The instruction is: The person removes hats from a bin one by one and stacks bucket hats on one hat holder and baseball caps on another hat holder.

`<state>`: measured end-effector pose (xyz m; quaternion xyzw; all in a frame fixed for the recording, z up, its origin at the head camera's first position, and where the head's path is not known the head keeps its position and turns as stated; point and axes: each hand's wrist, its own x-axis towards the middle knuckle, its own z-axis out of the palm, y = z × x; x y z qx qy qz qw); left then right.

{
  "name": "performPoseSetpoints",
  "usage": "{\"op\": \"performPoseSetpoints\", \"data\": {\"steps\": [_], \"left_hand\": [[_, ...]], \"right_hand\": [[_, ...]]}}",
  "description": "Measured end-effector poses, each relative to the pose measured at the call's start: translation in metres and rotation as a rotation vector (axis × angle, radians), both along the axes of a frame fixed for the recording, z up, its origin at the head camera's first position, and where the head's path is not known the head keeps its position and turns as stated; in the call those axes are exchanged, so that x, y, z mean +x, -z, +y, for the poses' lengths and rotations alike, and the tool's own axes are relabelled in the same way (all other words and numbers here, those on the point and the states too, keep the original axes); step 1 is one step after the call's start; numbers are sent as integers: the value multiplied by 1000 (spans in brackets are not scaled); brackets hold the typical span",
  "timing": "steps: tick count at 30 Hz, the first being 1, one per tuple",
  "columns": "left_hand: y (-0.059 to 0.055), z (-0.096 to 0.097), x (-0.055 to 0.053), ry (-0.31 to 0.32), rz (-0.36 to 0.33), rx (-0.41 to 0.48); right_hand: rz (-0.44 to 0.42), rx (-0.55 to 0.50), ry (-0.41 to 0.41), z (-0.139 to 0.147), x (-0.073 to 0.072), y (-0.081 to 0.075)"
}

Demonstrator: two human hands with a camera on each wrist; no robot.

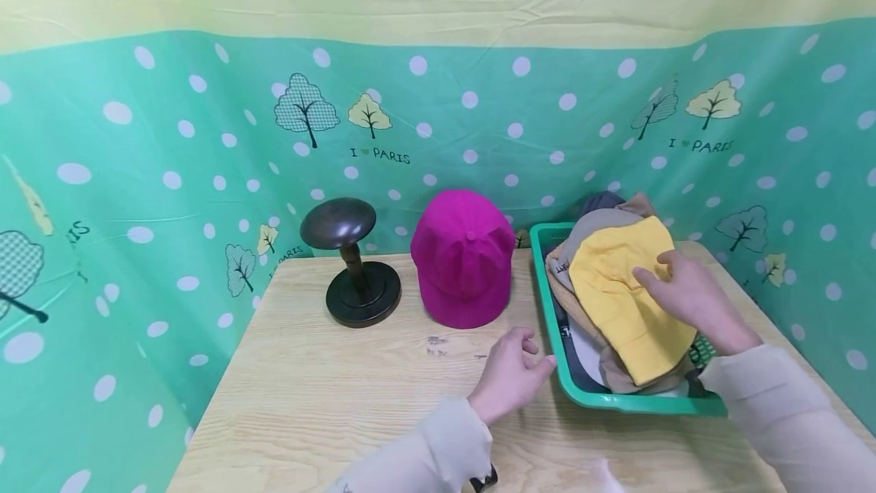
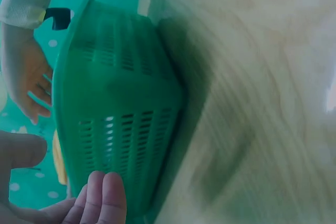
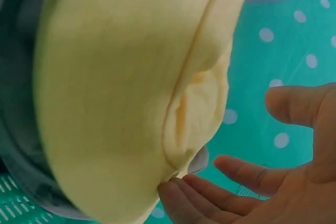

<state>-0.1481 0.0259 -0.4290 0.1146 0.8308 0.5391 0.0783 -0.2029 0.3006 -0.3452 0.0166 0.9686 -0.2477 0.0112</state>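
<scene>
A yellow hat (image 1: 626, 295), soft and flattened, tops the pile of hats in the green basket (image 1: 636, 402) on the right. My right hand (image 1: 694, 299) is over the hat's right side, thumb and index finger apart. Up close in the right wrist view, the other fingertips (image 3: 176, 195) meet the edge of the yellow fabric without curling round it. My left hand (image 1: 513, 375) hovers beside the basket's front left corner, fingers loosely bent and holding nothing. The left wrist view has its fingers near the slotted basket wall (image 2: 115, 87).
A magenta cap (image 1: 465, 265) stands at the table's back middle, brim forward. Left of it is a dark hat stand (image 1: 338, 224) with a rounded top and disc base. Grey and brown hats (image 1: 605, 221) lie under the yellow one. Green dotted cloth (image 1: 472, 128) hangs behind the table.
</scene>
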Motion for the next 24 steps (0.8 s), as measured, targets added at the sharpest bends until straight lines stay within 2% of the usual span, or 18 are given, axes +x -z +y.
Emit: {"op": "performPoseSetpoints", "data": {"steps": [8, 14, 20, 24], "left_hand": [[9, 12, 0, -10, -76, 80], [11, 18, 2, -10, -101, 135], [10, 23, 3, -10, -104, 175], [9, 24, 4, -21, -108, 187]], "right_hand": [[-24, -5, 45, 10, -1, 4], [-56, -4, 56, 24, -2, 6], [-132, -17, 61, 37, -3, 12], [-135, -65, 132, 43, -2, 15]]}}
